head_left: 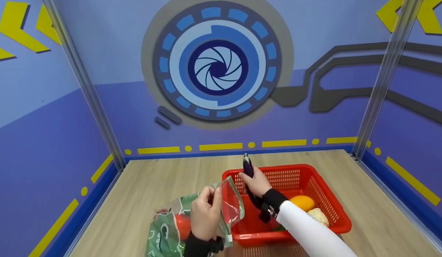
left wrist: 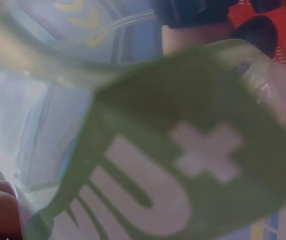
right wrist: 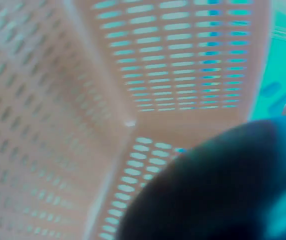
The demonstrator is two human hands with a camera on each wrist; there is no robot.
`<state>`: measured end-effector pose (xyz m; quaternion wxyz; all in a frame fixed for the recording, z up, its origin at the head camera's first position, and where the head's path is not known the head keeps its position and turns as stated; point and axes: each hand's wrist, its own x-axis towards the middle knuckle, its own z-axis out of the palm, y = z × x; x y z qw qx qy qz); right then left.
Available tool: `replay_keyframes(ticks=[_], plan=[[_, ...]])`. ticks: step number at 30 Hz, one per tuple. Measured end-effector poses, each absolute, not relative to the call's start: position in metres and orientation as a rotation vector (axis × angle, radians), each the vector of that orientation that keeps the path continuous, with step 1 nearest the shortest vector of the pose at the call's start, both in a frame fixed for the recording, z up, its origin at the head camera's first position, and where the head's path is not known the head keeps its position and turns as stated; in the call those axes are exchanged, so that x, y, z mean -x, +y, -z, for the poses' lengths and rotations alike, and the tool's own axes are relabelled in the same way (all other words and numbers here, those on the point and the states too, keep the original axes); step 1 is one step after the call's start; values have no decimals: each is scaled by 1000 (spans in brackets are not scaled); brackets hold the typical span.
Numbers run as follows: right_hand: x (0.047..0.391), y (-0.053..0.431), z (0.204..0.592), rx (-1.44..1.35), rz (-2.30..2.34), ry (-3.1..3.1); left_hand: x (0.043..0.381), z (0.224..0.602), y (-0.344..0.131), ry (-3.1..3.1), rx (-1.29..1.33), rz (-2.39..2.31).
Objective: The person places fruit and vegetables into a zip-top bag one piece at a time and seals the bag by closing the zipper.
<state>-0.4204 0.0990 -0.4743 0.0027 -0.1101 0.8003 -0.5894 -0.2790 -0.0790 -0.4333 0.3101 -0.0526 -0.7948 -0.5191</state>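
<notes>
Eggplant (head_left: 248, 167) is tilted over the red basket (head_left: 264, 237), right hand (head_left: 258, 184) wrapped round it, just right of the left hand (head_left: 206, 215), which has its fingers curled, pinching the bag (head_left: 159, 231) near its mouth. Eggplant's long, slim, dark purple; bag's floppy green-and-clear plastic; basket's rigid, slotted, with a smooth orange oval (head_left: 302, 203) inside.
</notes>
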Motion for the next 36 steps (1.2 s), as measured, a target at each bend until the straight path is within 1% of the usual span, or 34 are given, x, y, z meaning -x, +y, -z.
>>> replay_keyframes(ticks=[4, 9, 15, 19, 24, 31, 33, 36], plan=[[413, 99, 457, 382, 1959, 2456, 279, 433, -79, -2114, 125, 1401], [395, 93, 432, 400, 2130, 2310, 279, 434, -79, -2097, 127, 1379], [367, 80, 415, 561, 2273, 2095, 278, 435, -80, -2059, 165, 1341], [353, 70, 414, 623, 2298, 1985, 278, 435, -80, -2047, 175, 1331], [341, 63, 425, 674, 2171, 1974, 278, 435, -80, -2025, 195, 1304], [330, 54, 439, 892, 1976, 2123, 278, 436, -80, -2004, 198, 1300], [327, 53, 440, 897, 1958, 2103, 278, 436, -80, -1992, 203, 1295], [324, 51, 443, 836, 1948, 2039, 278, 435, -80, -2001, 207, 1297]])
